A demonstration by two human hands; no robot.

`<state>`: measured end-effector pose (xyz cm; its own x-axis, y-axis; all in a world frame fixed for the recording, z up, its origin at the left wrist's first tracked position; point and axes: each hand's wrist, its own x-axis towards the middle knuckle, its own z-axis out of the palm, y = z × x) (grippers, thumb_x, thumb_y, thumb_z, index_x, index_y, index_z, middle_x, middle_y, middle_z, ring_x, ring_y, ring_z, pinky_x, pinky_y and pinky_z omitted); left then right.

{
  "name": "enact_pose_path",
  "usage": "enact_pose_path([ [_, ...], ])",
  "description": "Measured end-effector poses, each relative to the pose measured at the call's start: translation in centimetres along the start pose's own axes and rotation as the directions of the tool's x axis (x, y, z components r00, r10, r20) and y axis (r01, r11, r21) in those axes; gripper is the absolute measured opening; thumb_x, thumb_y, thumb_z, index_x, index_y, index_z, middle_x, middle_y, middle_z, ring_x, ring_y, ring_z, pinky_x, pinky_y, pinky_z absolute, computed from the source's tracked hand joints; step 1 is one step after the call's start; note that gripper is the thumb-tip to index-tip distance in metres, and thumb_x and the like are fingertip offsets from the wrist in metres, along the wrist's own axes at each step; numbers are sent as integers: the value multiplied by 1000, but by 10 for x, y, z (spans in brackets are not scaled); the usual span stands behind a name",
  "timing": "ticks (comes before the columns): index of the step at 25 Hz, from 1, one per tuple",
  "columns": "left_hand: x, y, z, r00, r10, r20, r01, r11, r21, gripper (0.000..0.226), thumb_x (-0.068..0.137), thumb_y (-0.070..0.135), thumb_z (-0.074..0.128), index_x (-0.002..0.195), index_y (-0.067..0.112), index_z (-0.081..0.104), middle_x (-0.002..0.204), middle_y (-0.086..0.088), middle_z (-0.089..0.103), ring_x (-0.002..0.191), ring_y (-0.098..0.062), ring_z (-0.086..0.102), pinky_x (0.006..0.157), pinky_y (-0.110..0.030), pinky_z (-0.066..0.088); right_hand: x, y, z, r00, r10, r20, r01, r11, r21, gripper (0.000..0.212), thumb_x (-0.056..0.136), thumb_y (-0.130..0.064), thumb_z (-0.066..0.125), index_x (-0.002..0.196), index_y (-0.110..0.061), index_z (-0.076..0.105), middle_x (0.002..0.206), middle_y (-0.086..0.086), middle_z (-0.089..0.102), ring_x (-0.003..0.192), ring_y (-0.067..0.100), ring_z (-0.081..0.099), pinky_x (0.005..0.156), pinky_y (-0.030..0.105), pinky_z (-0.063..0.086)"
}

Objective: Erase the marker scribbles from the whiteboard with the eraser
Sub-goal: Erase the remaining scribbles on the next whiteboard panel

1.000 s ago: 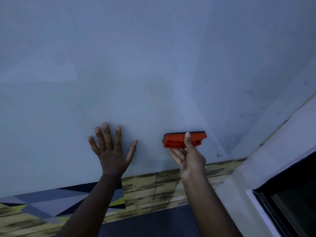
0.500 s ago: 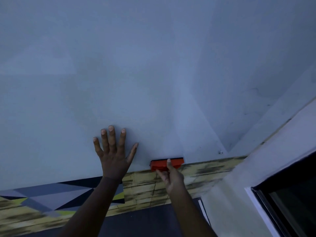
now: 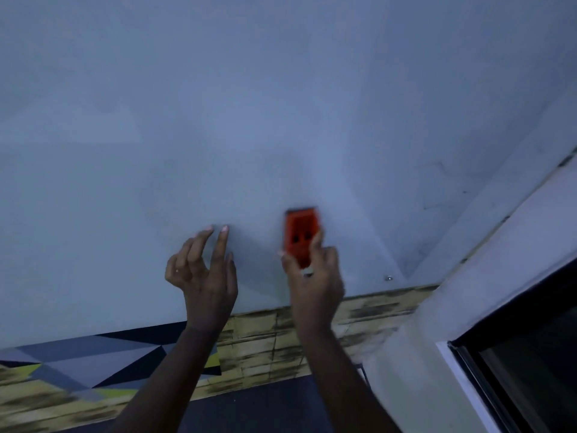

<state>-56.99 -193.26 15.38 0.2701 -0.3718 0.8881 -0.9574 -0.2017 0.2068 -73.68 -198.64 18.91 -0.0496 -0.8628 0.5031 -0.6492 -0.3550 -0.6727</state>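
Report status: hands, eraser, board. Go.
Right hand grips orange eraser, upright on whiteboard. Left hand open, fingertips at board. Faint marks at right. Nothing in the way.

left hand (image 3: 204,270): raised, fingers loosely curled, holding nothing | right hand (image 3: 313,273): raised, fingers curled around a grasped object | both forearms reach upward

A wood-patterned wall strip (image 3: 368,310) is seen below the grip, with a geometric grey, black and yellow panel (image 3: 93,357) lower left. A dark window (image 3: 530,354) is framed lower right.
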Motion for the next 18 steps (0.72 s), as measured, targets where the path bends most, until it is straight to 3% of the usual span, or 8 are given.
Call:
enact_pose_path([
  [3,20,16,-2,998,67,-5,-68,998,-18,54,102,7,65,154,16,52,155,-9,42,141,-32,42,105,-57,36,-51,59,32,953,-177,245,240,936,-258,95,80,-53,82,158,-38,31,107,3,55,89,20,59,59,33,54],
  [5,26,25,-1,995,101,0,-101,995,-14,54,102,8,65,154,14,53,155,-10,42,141,-33,43,105,-57,37,-39,93,24,971,-160,180,203,946,-253,94,79,-50,83,158,-39,33,108,2,52,92,22,58,57,37,56],
  [7,28,34,2,994,112,14,-111,994,-12,52,102,10,66,153,12,55,155,-10,41,141,-33,43,106,-57,36,-7,97,7,999,-16,-37,13,998,-55,81,84,-48,80,155,-32,45,107,0,52,92,19,59,60,37,56],
  [9,31,48,6,992,128,18,-128,992,-16,51,101,12,66,151,12,57,155,-10,42,141,-32,42,107,-57,35,25,93,-10,958,231,-172,-181,948,263,79,86,-56,72,156,-30,44,104,-3,54,87,3,59,69,35,57],
  [11,35,62,10,991,136,11,-135,990,-34,49,102,12,66,150,12,58,154,-11,43,142,-31,41,109,-59,34,44,90,-21,835,538,-113,-378,712,592,78,88,-54,69,156,-29,40,102,-5,57,87,-1,61,79,44,61],
  [13,36,73,12,994,113,12,-112,993,-44,47,103,13,65,149,11,58,155,-11,42,143,-30,39,110,-61,33,50,100,-19,663,734,146,-511,301,805,71,96,-42,68,159,-28,37,115,-4,59,96,13,65,83,54,62],
  [16,32,83,15,996,82,21,-81,996,-37,48,103,15,65,150,10,57,157,-13,39,144,-33,40,111,-62,32,39,130,-5,457,781,427,-620,-65,782,67,98,-41,67,157,-21,40,138,9,55,114,37,64,67,47,64],
  [18,28,90,16,997,69,47,-67,997,-33,49,103,16,65,151,10,57,158,-13,39,144,-35,40,113,-62,31,25,155,3,282,709,646,-699,-310,645,69,95,-44,69,149,-8,46,137,23,59,118,42,64,68,49,65],
])
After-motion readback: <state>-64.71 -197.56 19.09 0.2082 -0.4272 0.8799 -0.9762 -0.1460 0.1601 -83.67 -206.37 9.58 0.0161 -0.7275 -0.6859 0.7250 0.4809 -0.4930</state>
